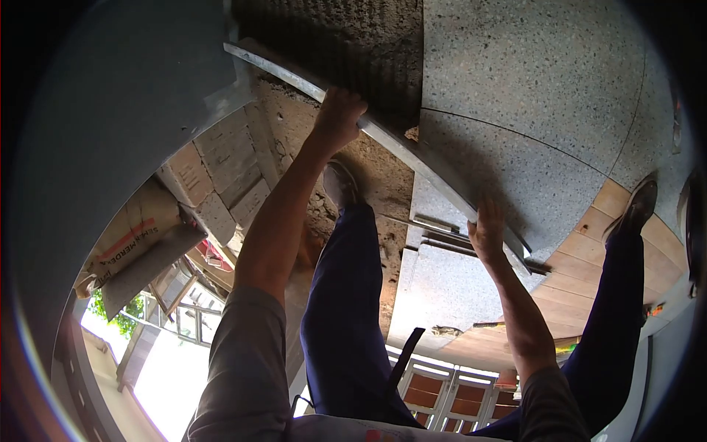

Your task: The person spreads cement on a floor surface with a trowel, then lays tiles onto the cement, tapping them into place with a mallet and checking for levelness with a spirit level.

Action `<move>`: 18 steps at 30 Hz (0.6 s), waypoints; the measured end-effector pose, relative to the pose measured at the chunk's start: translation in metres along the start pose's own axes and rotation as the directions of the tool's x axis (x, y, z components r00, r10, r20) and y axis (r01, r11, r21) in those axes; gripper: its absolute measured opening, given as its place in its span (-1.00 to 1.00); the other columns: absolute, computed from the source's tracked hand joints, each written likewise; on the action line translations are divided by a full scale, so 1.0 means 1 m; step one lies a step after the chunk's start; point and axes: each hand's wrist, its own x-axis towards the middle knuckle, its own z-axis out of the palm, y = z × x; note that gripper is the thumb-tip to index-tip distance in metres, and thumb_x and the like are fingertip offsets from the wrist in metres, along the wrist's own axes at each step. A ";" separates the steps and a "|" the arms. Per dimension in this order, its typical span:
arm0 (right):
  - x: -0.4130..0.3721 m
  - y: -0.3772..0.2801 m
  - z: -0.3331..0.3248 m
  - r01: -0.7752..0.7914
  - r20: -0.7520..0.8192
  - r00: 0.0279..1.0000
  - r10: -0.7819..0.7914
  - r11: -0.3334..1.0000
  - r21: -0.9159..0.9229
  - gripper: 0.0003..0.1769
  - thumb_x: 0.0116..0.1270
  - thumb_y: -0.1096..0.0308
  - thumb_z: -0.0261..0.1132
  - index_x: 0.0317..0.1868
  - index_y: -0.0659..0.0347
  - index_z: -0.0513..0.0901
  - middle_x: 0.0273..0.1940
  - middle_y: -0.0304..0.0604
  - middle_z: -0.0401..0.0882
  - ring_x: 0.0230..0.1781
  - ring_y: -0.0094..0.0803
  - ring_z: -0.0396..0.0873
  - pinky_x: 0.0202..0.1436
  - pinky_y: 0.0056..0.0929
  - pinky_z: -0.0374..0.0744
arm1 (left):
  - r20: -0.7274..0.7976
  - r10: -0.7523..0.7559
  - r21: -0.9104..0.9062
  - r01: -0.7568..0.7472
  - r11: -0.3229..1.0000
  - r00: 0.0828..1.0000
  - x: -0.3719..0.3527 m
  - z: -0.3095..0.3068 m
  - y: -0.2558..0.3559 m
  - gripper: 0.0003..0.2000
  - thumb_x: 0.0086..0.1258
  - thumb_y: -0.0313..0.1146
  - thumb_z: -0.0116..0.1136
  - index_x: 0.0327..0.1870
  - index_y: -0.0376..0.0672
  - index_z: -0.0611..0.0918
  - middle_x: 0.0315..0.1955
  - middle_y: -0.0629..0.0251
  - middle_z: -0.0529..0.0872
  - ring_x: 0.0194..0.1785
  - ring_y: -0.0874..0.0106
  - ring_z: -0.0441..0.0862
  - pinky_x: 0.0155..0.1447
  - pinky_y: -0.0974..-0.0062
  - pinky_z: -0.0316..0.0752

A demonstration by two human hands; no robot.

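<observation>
A long pale straight bar [416,160] runs diagonally from the upper left down to the right, across bare rough mortar and speckled grey tiles. My left hand [340,118] is wrapped around its upper part, over the mortar bed. Nearer its lower right end, my right hand [487,227] grips the bar, with the fingers pointing up over its edge. The bar's lower end lies near some thin dark strips [445,234] on the tiles.
Speckled tiles [508,59] cover the upper right, beside wood-look tiles [582,261]. Rough mortar [383,166] surrounds my left shoe [341,184]; my right shoe [639,206] is by the tiles. Blocks [224,155] and a cement bag [136,228] stand at left.
</observation>
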 end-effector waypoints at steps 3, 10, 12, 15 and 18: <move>-0.004 -0.001 0.004 0.008 -0.018 1.000 -0.008 1.000 -0.017 -0.08 -0.09 0.49 0.57 0.33 0.40 0.36 0.23 0.22 0.40 0.18 0.12 0.43 0.27 0.05 0.42 | -0.034 0.003 -0.002 -0.003 1.000 0.999 -0.005 0.004 0.005 -0.76 -0.14 -0.50 0.36 -0.37 -0.06 0.65 -0.32 0.31 0.61 -0.07 0.24 0.56 0.23 0.23 0.36; -0.003 0.001 0.003 0.040 -0.021 0.999 -0.041 0.999 -0.033 -0.10 -0.08 0.50 0.56 0.33 0.39 0.36 0.23 0.22 0.40 0.20 0.12 0.42 0.29 0.06 0.40 | -0.066 0.004 -0.010 -0.005 1.000 0.998 -0.005 0.007 0.002 -0.74 -0.16 -0.53 0.35 -0.37 -0.06 0.65 -0.31 0.32 0.61 -0.06 0.25 0.55 0.24 0.24 0.36; -0.005 0.002 0.005 0.038 -0.029 0.999 -0.039 0.999 -0.039 -0.11 -0.08 0.51 0.55 0.33 0.38 0.37 0.23 0.21 0.39 0.19 0.12 0.42 0.29 0.07 0.40 | -0.055 0.003 -0.009 -0.003 1.000 0.998 -0.007 0.007 0.002 -0.74 -0.16 -0.52 0.35 -0.36 -0.06 0.65 -0.31 0.32 0.61 -0.05 0.25 0.55 0.24 0.25 0.36; -0.004 0.007 0.008 0.034 -0.004 0.999 -0.034 0.999 -0.031 -0.11 -0.08 0.51 0.55 0.33 0.37 0.37 0.24 0.21 0.39 0.20 0.13 0.42 0.29 0.08 0.41 | -0.070 0.004 -0.047 -0.007 0.999 0.998 -0.007 0.007 0.003 -0.73 -0.17 -0.55 0.34 -0.37 -0.09 0.63 -0.32 0.29 0.60 -0.06 0.22 0.55 0.23 0.22 0.36; -0.009 0.008 0.011 0.042 -0.011 0.999 -0.042 0.999 -0.017 -0.10 -0.07 0.50 0.55 0.34 0.36 0.37 0.25 0.21 0.39 0.22 0.14 0.41 0.30 0.08 0.41 | -0.068 0.000 -0.076 -0.005 0.997 0.998 -0.012 0.009 0.007 -0.73 -0.19 -0.57 0.32 -0.38 -0.12 0.61 -0.33 0.26 0.59 -0.06 0.18 0.54 0.22 0.18 0.36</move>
